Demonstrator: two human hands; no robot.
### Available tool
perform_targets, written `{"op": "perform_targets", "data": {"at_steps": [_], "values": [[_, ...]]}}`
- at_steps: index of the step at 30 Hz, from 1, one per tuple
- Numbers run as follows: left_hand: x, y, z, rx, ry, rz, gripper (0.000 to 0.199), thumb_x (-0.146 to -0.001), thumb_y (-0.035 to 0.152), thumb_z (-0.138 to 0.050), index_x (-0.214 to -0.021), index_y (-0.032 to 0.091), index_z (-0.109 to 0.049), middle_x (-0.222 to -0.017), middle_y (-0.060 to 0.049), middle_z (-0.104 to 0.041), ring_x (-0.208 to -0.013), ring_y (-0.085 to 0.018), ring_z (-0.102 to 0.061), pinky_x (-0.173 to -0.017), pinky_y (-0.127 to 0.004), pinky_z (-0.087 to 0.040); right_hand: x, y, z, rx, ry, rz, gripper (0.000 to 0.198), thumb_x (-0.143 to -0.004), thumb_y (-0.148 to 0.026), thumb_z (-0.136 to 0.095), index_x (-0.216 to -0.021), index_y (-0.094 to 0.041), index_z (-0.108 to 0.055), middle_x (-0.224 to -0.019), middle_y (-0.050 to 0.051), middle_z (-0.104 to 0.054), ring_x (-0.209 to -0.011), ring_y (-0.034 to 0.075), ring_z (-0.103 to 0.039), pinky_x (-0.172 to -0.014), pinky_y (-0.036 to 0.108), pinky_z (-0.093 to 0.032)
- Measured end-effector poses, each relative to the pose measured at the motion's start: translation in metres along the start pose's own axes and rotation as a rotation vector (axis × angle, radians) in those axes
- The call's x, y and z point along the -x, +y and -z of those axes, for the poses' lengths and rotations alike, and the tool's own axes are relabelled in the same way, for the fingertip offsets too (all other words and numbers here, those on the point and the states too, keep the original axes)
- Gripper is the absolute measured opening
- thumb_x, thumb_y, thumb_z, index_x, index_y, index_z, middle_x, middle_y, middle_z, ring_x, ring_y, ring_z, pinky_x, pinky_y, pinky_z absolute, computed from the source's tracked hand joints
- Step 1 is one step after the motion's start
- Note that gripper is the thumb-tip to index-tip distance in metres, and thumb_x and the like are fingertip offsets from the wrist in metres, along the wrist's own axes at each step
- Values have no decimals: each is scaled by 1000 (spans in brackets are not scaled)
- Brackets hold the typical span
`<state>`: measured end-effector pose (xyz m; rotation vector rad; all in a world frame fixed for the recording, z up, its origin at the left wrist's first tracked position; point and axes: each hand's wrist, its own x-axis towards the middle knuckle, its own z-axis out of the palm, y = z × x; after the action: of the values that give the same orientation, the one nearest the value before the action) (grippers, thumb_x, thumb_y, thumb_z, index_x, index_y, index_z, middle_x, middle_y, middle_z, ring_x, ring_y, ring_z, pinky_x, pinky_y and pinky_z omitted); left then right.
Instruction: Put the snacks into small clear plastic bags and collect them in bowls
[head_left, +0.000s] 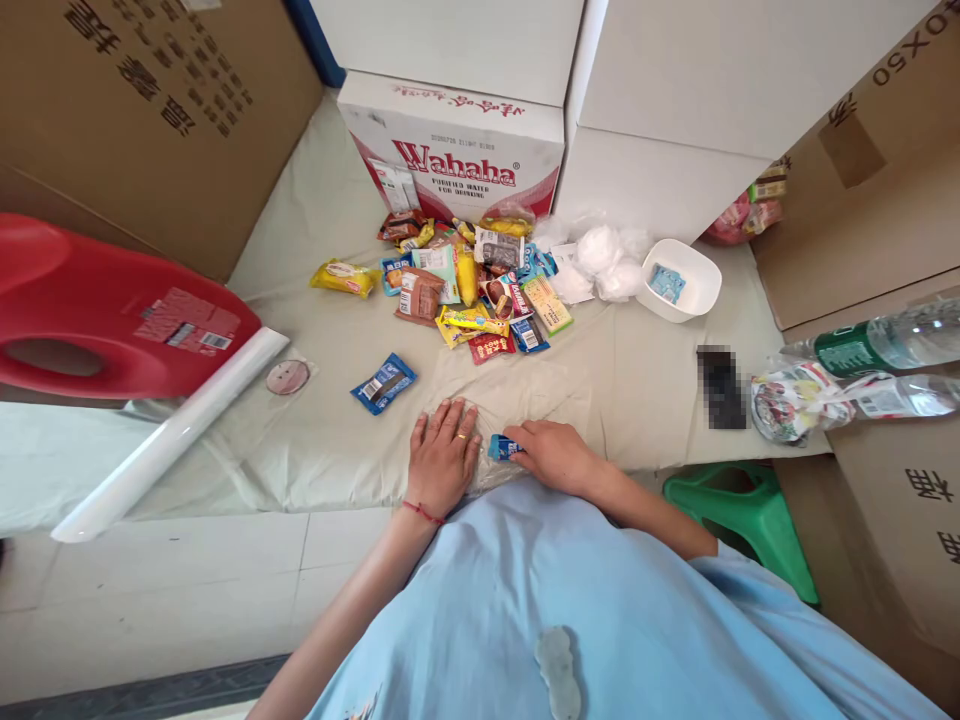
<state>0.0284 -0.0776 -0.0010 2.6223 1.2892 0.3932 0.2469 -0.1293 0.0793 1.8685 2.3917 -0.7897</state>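
Hands low on cloth-covered worktop, near its front edge. Left hand lies flat, fingers spread, grip released, pinning the cloth. Right hand pinches small blue packet w/ fingertips, just beside left. Snack pile sits farther back, well apart.

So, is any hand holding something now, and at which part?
The right hand pinches a small blue packet at its right end, fingertips on it. The left hand lies flat on the cloth and holds nothing.
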Motion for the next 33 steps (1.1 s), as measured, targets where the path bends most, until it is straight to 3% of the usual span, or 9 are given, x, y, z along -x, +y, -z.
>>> {"op": "perform_targets", "data": {"at_steps": [6, 9, 13, 16, 20, 24, 28, 30, 33], "values": [[0, -1, 0, 40, -27, 31, 48, -105, 35, -42, -148, 22, -57, -159, -13, -51, -151, -33, -43, -124, -58, -27, -4, 1, 16, 145, 163, -17, 36, -107, -23, -47, -141, -26, -57, -118, 10, -69, -108, 24, -58, -84, 32, -46], [1, -2, -1, 52, -14, 32, 49, -105, 33, -41, -150, 22, -55, -159, -12, -51, -151, -32, -43, -124, -58, -27, -14, 2, 11, 196, 85, 1, 41, -102, -13, -47, -141, -21, -57, -120, 13, -68, -110, 27, -57, -88, 36, -47], [3, -3, -3, 63, 0, 24, 49, -106, 31, -39, -152, 23, -53, -159, -11, -51, -151, -31, -43, -124, -58, -28, -21, 10, 10, 40, 77, -62, 38, -108, -23, -43, -144, -18, -55, -120, 13, -70, -112, 26, -59, -92, 35, -47], [3, -5, -6, 73, 5, 15, 48, -106, 29, -38, -150, 22, -55, -159, -11, -51, -151, -31, -44, -124, -58, -29, -28, 14, 13, -104, 49, 5, 38, -109, -26, -43, -144, -17, -55, -123, 11, -70, -110, 22, -60, -97, 33, -45], [4, -11, -9, 159, 88, 50, 46, -105, 26, -38, -146, 20, -58, -155, -15, -55, -149, -30, -46, -122, -58, -35, -40, 10, 5, -11, -3, -16, 36, -106, -25, -49, -138, -16, -63, -114, 14, -69, -107, 26, -56, -98, 38, -45], [15, -25, -8, 276, 193, 35, 44, -102, 23, -42, -142, 21, -60, -148, -15, -60, -147, -29, -48, -120, -55, -43, -37, 22, 0, -38, 222, -52, 36, -101, -30, -59, -135, -20, -65, -134, 15, -62, -124, 29, -50, -104, 41, -45], [30, -38, -3, 289, 191, 35, 38, -101, 22, -45, -133, 21, -65, -141, -15, -64, -141, -30, -53, -116, -55, -47, -51, 69, 33, -224, 453, -183, 29, -103, -28, -50, -121, -18, -71, -115, 10, -71, -104, 22, -63, -95, 34, -49], [32, -40, -1, 286, 204, 34, 34, -100, 22, -47, -127, 21, -67, -138, -15, -66, -139, -30, -55, -115, -55, -48, -78, 98, 61, -261, 525, -268, 26, -100, -24, -50, -110, -17, -73, -105, 8, -74, -96, 21, -65, -91, 33, -50], [32, -36, 3, 271, 255, 8, 27, -99, 20, -50, -119, 20, -68, -134, -16, -66, -137, -31, -55, -112, -55, -50, -138, 135, 101, -221, 617, -387, 26, -97, -20, -49, -103, -14, -74, -106, 10, -75, -99, 23, -66, -94, 34, -49]]}}
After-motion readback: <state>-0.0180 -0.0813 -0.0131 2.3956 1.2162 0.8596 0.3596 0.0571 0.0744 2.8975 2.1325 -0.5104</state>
